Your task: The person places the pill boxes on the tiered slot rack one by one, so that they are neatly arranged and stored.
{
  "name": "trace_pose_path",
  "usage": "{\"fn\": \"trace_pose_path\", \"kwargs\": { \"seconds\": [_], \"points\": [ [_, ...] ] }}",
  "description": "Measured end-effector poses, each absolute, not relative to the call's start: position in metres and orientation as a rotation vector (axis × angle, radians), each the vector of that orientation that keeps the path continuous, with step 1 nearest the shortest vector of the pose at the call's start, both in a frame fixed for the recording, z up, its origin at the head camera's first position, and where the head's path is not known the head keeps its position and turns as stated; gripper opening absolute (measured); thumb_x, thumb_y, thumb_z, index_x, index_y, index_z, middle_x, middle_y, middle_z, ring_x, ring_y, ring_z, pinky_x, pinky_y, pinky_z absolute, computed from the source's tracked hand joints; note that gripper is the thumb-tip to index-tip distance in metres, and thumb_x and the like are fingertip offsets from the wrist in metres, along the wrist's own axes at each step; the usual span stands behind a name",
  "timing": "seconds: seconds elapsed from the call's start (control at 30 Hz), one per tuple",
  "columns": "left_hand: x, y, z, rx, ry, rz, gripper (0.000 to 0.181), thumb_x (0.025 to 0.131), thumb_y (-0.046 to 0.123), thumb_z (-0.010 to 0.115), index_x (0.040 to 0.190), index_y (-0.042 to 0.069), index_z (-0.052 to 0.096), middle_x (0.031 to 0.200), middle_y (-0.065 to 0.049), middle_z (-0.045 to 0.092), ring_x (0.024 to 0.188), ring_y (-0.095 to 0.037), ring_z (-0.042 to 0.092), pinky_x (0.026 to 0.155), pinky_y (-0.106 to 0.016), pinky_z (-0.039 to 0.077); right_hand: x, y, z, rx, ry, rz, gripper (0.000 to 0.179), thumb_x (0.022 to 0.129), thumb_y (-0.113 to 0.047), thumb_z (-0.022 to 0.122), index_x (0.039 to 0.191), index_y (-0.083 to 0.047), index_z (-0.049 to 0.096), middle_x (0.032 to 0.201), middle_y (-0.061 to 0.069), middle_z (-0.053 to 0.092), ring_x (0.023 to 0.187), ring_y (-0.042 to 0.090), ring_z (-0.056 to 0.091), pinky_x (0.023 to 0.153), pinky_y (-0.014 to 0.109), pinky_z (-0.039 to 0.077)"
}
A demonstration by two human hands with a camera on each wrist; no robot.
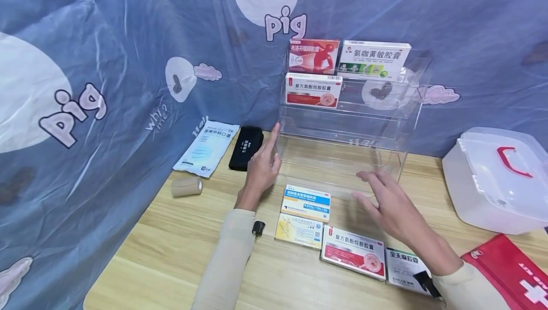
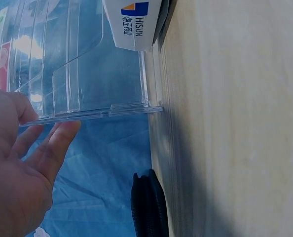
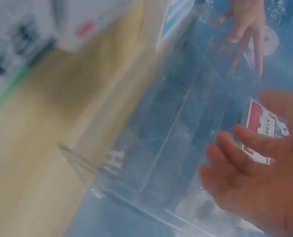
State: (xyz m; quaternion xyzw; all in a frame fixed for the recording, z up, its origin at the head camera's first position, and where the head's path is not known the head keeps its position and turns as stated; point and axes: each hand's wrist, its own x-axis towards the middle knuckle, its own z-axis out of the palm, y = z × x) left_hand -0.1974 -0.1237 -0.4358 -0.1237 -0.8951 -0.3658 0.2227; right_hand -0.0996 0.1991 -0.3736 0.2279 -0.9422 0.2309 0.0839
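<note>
A clear stepped display rack (image 1: 342, 131) stands at the back of the table. My left hand (image 1: 262, 169) pinches its left side panel, thumb inside and fingers outside in the left wrist view. My right hand (image 1: 391, 208) hovers near the rack's front right, fingers spread and holding nothing. On the upper tiers sit a red medicine box (image 1: 314, 57), a white-and-green medicine box (image 1: 374, 60) and, one tier lower, a red-and-white medicine box (image 1: 314, 92). The lower tiers hold no boxes.
Before the rack lie a blue-and-white box (image 1: 306, 203), a yellow-and-white box (image 1: 298, 230), another red-and-white box (image 1: 353, 253) and a white box (image 1: 404, 269). Left are a mask packet (image 1: 207, 148), black pouch (image 1: 246, 148) and bandage roll (image 1: 186, 187); right, a plastic case (image 1: 492, 186) and red pouch (image 1: 509, 267).
</note>
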Motion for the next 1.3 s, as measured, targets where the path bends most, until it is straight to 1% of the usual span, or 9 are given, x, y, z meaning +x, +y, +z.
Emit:
{"fn": "trace_pose_path", "kwargs": {
  "seconds": [0.1, 0.2, 0.43, 0.57, 0.67, 0.77, 0.9, 1.1, 1.3],
  "points": [
    [-0.197, -0.124, -0.436, -0.343, -2.472, -1.011, 0.087, 0.1, 0.0, 0.061, 0.173, 0.031, 0.025, 0.167, -0.014, 0.05, 0.054, -0.017, 0.044, 0.054, -0.034, 0.049, -0.089, 0.206, -0.38, 0.673, -3.055, 0.712, 0.075, 0.105, -0.039, 0.068, 0.162, 0.001, 0.038, 0.155, 0.038, 0.044, 0.139, 0.06, 0.047, 0.105, 0.078, 0.045],
    [-0.197, -0.124, -0.435, -0.34, -2.472, -1.011, 0.088, 0.1, 0.0, 0.061, 0.173, 0.031, 0.025, 0.166, -0.014, 0.051, 0.055, -0.017, 0.044, 0.055, -0.034, 0.05, -0.08, 0.211, -0.388, 0.645, -3.247, 0.722, 0.092, 0.103, -0.053, 0.064, 0.168, 0.0, 0.027, 0.162, 0.042, 0.032, 0.144, 0.066, 0.037, 0.104, 0.082, 0.042],
    [-0.197, -0.124, -0.436, -0.333, -2.486, -1.006, 0.088, 0.1, 0.0, 0.061, 0.173, 0.032, 0.024, 0.167, -0.013, 0.05, 0.055, -0.017, 0.044, 0.055, -0.033, 0.049, -0.066, 0.215, -0.402, 0.669, -3.403, 0.713, 0.11, 0.094, -0.068, 0.067, 0.166, 0.006, 0.029, 0.162, 0.041, 0.036, 0.147, 0.064, 0.037, 0.109, 0.077, 0.043],
    [-0.197, -0.123, -0.436, -0.339, -2.479, -1.005, 0.088, 0.1, 0.0, 0.061, 0.173, 0.032, 0.024, 0.167, -0.013, 0.05, 0.055, -0.017, 0.043, 0.055, -0.033, 0.048, -0.06, 0.212, -0.408, 0.687, -3.444, 0.671, 0.108, 0.088, -0.067, 0.074, 0.16, 0.006, 0.04, 0.16, 0.037, 0.042, 0.146, 0.061, 0.042, 0.108, 0.074, 0.046],
    [-0.197, -0.124, -0.437, -0.345, -2.473, -0.999, 0.088, 0.1, 0.0, 0.061, 0.173, 0.031, 0.024, 0.166, -0.013, 0.05, 0.055, -0.018, 0.045, 0.055, -0.035, 0.05, -0.056, 0.211, -0.411, 0.729, -3.422, 0.627, 0.098, 0.083, -0.064, 0.081, 0.151, 0.001, 0.054, 0.154, 0.028, 0.05, 0.139, 0.053, 0.051, 0.105, 0.069, 0.051],
    [-0.197, -0.124, -0.436, -0.346, -2.464, -0.984, 0.087, 0.099, -0.001, 0.062, 0.173, 0.03, 0.026, 0.164, -0.014, 0.053, 0.057, -0.021, 0.048, 0.057, -0.039, 0.053, -0.053, 0.212, -0.414, 0.784, -3.386, 0.593, 0.087, 0.08, -0.062, 0.084, 0.142, -0.006, 0.061, 0.149, 0.019, 0.054, 0.133, 0.043, 0.055, 0.101, 0.062, 0.055],
    [-0.197, -0.123, -0.436, -0.345, -2.458, -0.976, 0.087, 0.099, -0.001, 0.062, 0.172, 0.028, 0.027, 0.163, -0.014, 0.055, 0.058, -0.022, 0.049, 0.06, -0.043, 0.055, -0.049, 0.214, -0.417, 0.814, -3.364, 0.551, 0.082, 0.08, -0.058, 0.086, 0.138, -0.006, 0.064, 0.15, 0.019, 0.054, 0.132, 0.041, 0.057, 0.099, 0.06, 0.056],
    [-0.196, -0.123, -0.435, -0.345, -2.466, -0.981, 0.086, 0.099, 0.0, 0.062, 0.173, 0.028, 0.026, 0.164, -0.013, 0.054, 0.054, -0.018, 0.044, 0.056, -0.039, 0.052, -0.048, 0.214, -0.418, 0.8, -3.344, 0.522, 0.083, 0.077, -0.057, 0.089, 0.135, -0.003, 0.066, 0.149, 0.02, 0.055, 0.132, 0.043, 0.058, 0.1, 0.061, 0.056],
    [-0.196, -0.123, -0.434, -0.343, -2.461, -0.989, 0.087, 0.099, -0.001, 0.062, 0.172, 0.029, 0.026, 0.164, -0.013, 0.054, 0.057, -0.019, 0.045, 0.058, -0.04, 0.053, -0.047, 0.211, -0.417, 0.774, -3.316, 0.539, 0.081, 0.073, -0.059, 0.09, 0.133, -0.011, 0.065, 0.141, 0.01, 0.061, 0.125, 0.034, 0.061, 0.095, 0.056, 0.058]
  ]
}}
